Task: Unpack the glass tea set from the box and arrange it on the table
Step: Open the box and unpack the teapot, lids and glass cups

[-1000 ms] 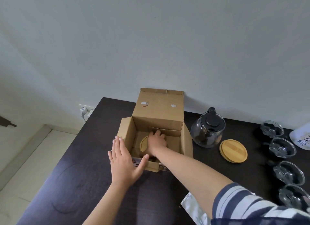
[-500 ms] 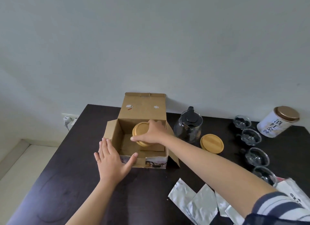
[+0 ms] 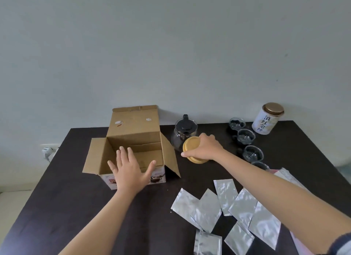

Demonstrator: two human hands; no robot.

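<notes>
An open cardboard box (image 3: 133, 140) stands on the dark table (image 3: 57, 207), its flaps spread and its inside bare. My left hand (image 3: 131, 171) lies flat, fingers spread, against the box's front wall. My right hand (image 3: 204, 149) grips a round wooden coaster (image 3: 190, 145) just right of the box, directly over another wooden coaster (image 3: 197, 160) lying on the table. A glass teapot (image 3: 183, 134) with a black lid stands behind them. Several small glass cups (image 3: 246, 136) sit in a row to the right.
A white tea tin (image 3: 266, 121) with a bronze lid stands at the back right by the wall. Several silver foil sachets (image 3: 226, 207) lie scattered on the near right of the table. A wall plug (image 3: 47, 151) sits left of the table edge.
My right hand lifted the wooden coaster out of the box and carried it right, over the coaster on the table. My left hand stayed against the box front.
</notes>
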